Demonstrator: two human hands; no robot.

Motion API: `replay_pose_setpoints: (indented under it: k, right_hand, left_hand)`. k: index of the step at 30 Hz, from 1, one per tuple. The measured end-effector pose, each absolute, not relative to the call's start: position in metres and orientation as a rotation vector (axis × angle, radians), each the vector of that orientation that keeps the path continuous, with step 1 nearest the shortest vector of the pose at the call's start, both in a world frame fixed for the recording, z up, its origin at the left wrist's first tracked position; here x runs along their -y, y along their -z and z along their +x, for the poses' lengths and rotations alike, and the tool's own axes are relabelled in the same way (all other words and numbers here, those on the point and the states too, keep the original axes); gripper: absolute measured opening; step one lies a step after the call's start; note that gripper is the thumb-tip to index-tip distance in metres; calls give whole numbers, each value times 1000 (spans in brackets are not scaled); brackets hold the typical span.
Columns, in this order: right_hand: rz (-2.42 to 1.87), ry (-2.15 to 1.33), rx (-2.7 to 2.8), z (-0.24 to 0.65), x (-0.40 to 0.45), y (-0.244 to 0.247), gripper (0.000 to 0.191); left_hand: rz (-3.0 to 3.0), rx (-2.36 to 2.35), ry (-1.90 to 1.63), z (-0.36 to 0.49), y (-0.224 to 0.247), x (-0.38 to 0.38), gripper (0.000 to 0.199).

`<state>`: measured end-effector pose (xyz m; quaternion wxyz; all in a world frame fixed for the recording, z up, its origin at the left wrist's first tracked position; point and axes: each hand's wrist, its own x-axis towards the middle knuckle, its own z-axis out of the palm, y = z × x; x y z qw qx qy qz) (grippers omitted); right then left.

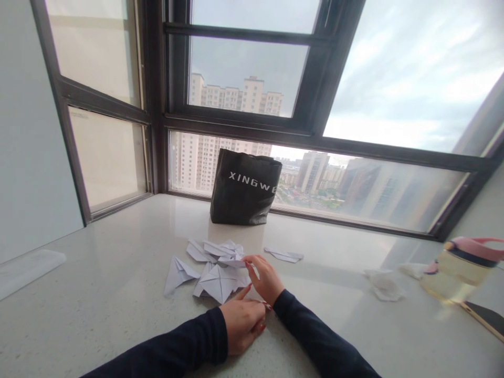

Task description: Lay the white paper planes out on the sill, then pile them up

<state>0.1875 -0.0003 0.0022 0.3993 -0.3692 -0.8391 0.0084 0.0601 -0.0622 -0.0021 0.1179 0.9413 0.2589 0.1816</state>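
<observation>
Several folded white papers [220, 281] lie in an overlapping pile on the pale speckled surface [118, 294], in front of my hands. My left hand [244, 321] rests low at the pile's near right edge, fingers curled; a small bit of white paper shows between it and my right wrist. Just beyond, my right hand [263, 278] pinches the edge of a folded paper [235, 263] at the pile's right side. One triangular folded piece [179, 275] sits at the left, and a flat narrow one [284, 255] lies apart at the back right.
A black bag [246, 189] stands upright by the window behind the pile. To the right are crumpled white tissues [384, 285], a bottle with a pink lid [459, 270] and a dark flat object [486, 317]. A translucent white item [31, 270] lies far left.
</observation>
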Motion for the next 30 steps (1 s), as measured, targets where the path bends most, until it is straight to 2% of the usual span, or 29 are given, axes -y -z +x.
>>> replay_pose_setpoints:
  k: [17,30]
  right_hand:
    - [-982,-50,2075,189,-2,-2,20]
    - [-987,-74,2079,189,-2,-1,20]
  left_hand:
    - [2732,-769,-586,59,4,64,8]
    - [2676,-746,-563,58,2,65,14]
